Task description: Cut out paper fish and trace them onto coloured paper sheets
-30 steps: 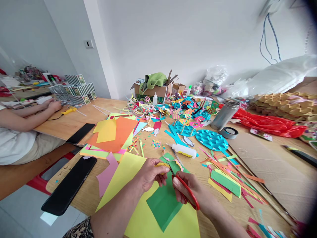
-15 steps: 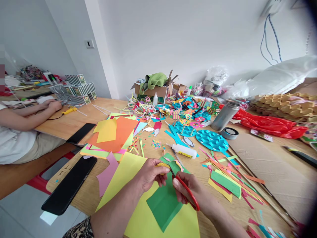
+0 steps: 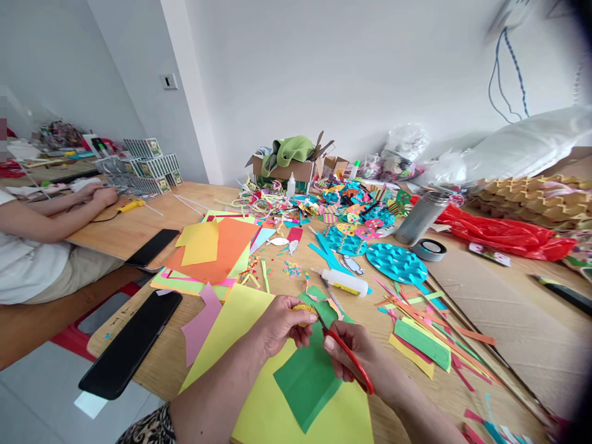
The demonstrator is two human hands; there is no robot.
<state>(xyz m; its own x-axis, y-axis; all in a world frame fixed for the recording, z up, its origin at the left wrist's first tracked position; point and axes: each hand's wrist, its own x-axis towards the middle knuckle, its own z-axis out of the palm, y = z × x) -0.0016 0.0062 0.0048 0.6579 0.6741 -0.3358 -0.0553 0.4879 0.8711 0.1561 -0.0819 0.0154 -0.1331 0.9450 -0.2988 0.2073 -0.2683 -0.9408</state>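
Observation:
Between the thumb and fingers of my left hand [image 3: 283,320] is a small yellow paper piece [image 3: 304,314] with darker marks. My right hand [image 3: 354,353] grips red-handled scissors [image 3: 355,364], whose blades point up and left at the edge of that piece. Below both hands lies green paper [image 3: 308,385], with a curved cut-out near its top. It rests on a larger yellow sheet [image 3: 259,404]. How far the blades are apart is hard to make out.
A white glue bottle [image 3: 345,282] lies just beyond my hands. Paper strips [image 3: 423,342] are heaped to the right, near a steel flask [image 3: 422,217]. On the left are a black phone [image 3: 132,345] and stacked coloured sheets [image 3: 231,246]. Another person's hands [image 3: 99,194] rest farther left.

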